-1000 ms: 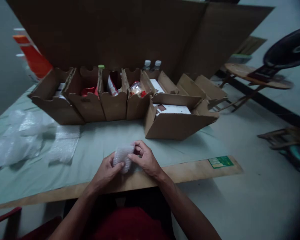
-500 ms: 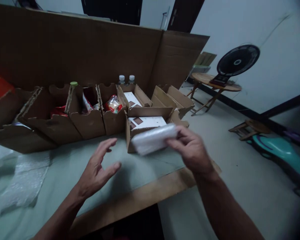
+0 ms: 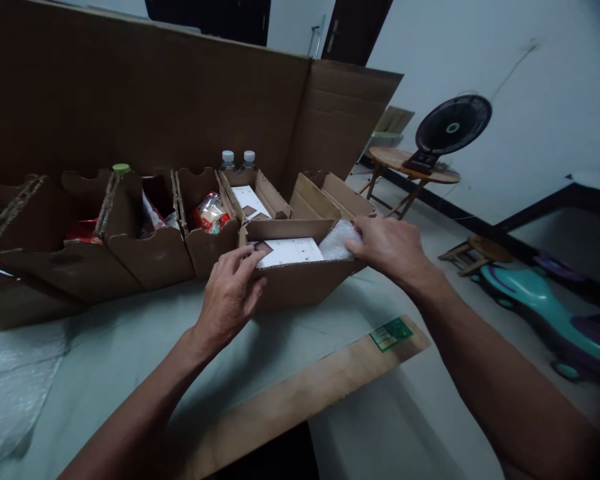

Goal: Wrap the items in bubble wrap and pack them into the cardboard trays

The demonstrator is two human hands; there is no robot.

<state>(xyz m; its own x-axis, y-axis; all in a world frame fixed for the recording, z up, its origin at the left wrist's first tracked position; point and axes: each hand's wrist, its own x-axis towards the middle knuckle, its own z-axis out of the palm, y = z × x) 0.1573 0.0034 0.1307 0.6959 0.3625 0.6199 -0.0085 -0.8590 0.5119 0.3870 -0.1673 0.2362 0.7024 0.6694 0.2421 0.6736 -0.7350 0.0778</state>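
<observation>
— While the right hand (image 3: pixel 387 248) curls its fingers (image 3: pixel 356 245) onto the bubble-wrapped bundle (image 3: pixel 337 241), where does that bundle sit?

— At the right end of the open cardboard box (image 3: pixel 300 283), just beside the white packet (image 3: pixel 290 252) already inside. It lies directly under those fingertips, touching them, and its long axis looks to run from the box's near wall toward the back flap.

— And the left hand (image 3: pixel 233 297)?

— Spread on the box's near-left corner, fingers slightly apart, tips over the rim and touching the white packet. It grips nothing that I can make out.

— Which hand is nearer the bundle?

— Right, clearly; the left is a packet's length away. The box stands near the table's (image 3: pixel 290 393) right front edge, bins (image 3: pixel 145 247) lined up to its left.
</observation>
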